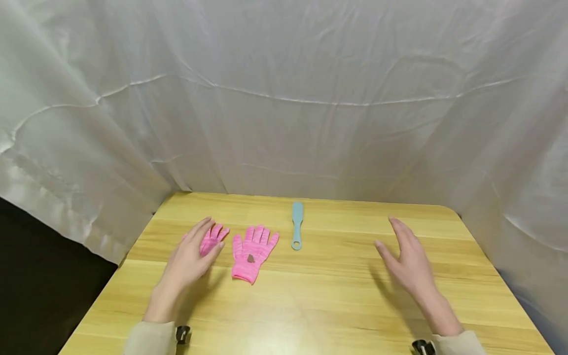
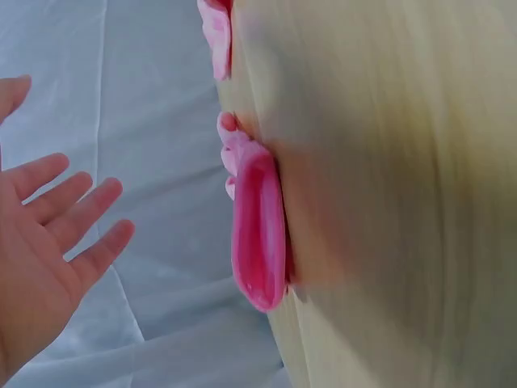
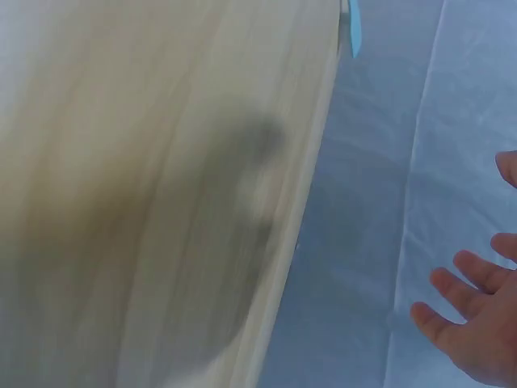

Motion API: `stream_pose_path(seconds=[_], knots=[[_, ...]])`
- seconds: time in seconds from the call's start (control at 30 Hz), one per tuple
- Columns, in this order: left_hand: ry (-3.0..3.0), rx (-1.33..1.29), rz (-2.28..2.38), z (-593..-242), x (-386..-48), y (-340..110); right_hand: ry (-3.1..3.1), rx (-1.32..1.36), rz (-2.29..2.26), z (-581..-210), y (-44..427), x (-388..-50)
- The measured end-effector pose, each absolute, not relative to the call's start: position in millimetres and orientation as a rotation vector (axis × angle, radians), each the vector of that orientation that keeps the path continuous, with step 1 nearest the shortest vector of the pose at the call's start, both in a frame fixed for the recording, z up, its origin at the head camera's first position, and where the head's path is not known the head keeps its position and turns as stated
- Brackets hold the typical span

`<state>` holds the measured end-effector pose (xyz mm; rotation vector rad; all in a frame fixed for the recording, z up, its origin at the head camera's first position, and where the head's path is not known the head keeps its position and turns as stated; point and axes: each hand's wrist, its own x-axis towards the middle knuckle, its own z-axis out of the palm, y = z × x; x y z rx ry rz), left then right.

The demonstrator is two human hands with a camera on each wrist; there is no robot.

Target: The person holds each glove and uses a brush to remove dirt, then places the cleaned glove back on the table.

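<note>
I saw the handled tool near the middle of the far edge of the worktop, with the curtain behind that edge. To the tool's left lay the inner glove, cuff towards the near edge, and left of that the outer glove, partly hidden by the left hand. I had the right hand above the worktop's right side.
</note>
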<state>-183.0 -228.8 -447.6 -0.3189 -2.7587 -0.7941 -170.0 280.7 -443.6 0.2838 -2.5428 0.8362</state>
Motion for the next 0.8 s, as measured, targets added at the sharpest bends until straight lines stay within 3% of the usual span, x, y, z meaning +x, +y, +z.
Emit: stream_pose_path(seconds=[0.8], knots=[[-2.785,-0.277,-1.013,-465.8,-195.2,-191.3,-2.641,0.461,0.897,-450.4,193.7,-223.6]])
